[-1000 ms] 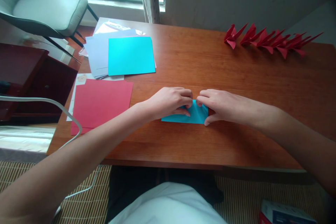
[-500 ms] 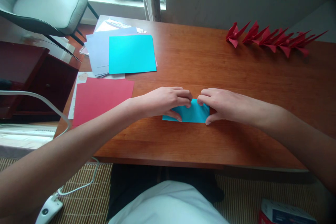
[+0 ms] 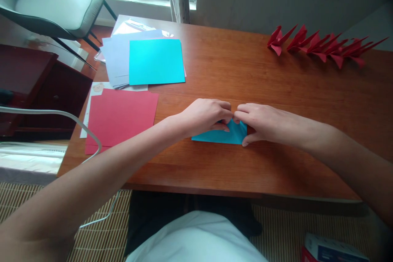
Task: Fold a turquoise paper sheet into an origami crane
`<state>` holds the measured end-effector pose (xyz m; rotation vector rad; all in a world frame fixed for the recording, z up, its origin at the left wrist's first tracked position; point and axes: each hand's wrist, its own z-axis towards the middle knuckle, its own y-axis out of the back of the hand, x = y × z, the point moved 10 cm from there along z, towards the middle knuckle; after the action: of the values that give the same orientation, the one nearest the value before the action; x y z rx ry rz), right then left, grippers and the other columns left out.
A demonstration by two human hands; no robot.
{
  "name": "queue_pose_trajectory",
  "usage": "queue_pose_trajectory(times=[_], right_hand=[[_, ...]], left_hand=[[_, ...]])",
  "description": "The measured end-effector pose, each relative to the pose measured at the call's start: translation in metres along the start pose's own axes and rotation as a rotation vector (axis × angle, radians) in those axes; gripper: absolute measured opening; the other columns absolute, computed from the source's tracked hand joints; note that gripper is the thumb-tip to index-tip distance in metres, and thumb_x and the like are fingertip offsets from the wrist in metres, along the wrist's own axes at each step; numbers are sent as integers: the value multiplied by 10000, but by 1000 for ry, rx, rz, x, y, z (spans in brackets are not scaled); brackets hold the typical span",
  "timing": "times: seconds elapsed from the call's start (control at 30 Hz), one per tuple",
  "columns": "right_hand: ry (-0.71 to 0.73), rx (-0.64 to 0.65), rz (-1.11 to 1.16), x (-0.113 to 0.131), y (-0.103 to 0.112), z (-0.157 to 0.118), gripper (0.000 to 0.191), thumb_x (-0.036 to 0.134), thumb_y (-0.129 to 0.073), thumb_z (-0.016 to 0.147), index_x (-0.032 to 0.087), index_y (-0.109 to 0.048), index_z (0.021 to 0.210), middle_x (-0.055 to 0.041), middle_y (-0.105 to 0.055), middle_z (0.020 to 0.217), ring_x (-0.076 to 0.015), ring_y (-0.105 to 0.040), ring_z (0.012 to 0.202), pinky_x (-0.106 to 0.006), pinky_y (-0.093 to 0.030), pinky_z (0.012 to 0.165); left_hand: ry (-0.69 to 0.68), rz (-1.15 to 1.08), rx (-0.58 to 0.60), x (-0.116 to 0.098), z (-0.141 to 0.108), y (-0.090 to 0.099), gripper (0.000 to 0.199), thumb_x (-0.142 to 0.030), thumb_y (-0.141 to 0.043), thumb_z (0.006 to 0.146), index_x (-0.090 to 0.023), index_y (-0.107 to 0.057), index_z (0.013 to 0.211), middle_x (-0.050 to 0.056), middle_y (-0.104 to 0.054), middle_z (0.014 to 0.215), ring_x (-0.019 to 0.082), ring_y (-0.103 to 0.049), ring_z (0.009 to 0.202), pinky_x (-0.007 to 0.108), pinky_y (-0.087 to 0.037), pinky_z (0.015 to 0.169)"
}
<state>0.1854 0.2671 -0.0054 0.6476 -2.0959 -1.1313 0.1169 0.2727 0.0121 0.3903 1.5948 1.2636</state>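
Note:
A folded sheet of blue paper (image 3: 219, 136) lies flat on the wooden table in front of me, its long side running left to right. Over its upper edge, my left hand (image 3: 212, 113) is closed, thumb drawn in towards the curled fingers on the paper. My right hand (image 3: 256, 119) grips the paper's right end, fingers at the upper edge and thumb at the lower right corner. The fingertips of both hands nearly meet above the middle of the upper edge. Part of the paper is hidden beneath the fingers.
Red paper sheets (image 3: 123, 118) lie on the left of the table (image 3: 221, 61). Behind them, a blue sheet (image 3: 156, 61) tops pale sheets (image 3: 116, 59). Several red paper cranes (image 3: 319, 47) stand at the back right. A white cable (image 3: 73, 118) hangs by my left arm.
My left hand has slid right along the paper towards my right hand, and its thumb has drawn in off the lower edge. My right hand stays nearly in place. The view has shifted slightly.

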Motion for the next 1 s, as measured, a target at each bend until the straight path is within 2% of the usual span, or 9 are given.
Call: queue_pose_trajectory(times=[0.17, 0.33, 0.53, 0.8, 1.0], right_hand=[[27, -38, 16, -1, -1, -1, 390, 323, -886, 682, 207, -605, 927, -36, -603, 941, -205, -568, 800, -283, -361, 652], [22, -27, -12, -1, -1, -1, 389, 323, -885, 678, 208, -593, 909, -36, -586, 908, -212, -558, 788, -284, -340, 635], [24, -11, -21, 2, 2, -2, 383, 322, -883, 688, 204, -597, 912, -39, -581, 908, -214, -555, 789, -283, -339, 635], [22, 7, -24, 2, 0, -2, 362, 326, -867, 716, 203, -607, 935, -43, -580, 926, -214, -558, 800, -284, -350, 641], [14, -5, -26, 3, 1, -3, 348, 324, -870, 712, 211, -605, 908, -36, -582, 924, -202, -547, 790, -279, -353, 637]], left_hand=[[-67, 69, -6, -4, -1, -2, 246, -443, -677, 920, -203, -672, 863, 26, -684, 959, 175, -639, 833, 266, -336, 583], [-173, 92, -19, -12, -10, 1, 253, -451, -666, 926, -205, -706, 967, 62, -681, 1020, 200, -621, 914, 277, -425, 700], [-246, 103, 46, -13, -22, 3, 342, -475, -659, 922, -206, -688, 1131, 103, -672, 1186, 223, -632, 1023, 290, -470, 843], [-231, 51, 144, -10, -35, 8, 459, -439, -736, 869, -236, -667, 1275, 122, -656, 1333, 255, -613, 1188, 308, -459, 966], [-192, 111, 151, -4, -43, 15, 525, -406, -771, 847, -323, -628, 1346, 76, -599, 1453, 285, -530, 1304, 369, -364, 1057]])
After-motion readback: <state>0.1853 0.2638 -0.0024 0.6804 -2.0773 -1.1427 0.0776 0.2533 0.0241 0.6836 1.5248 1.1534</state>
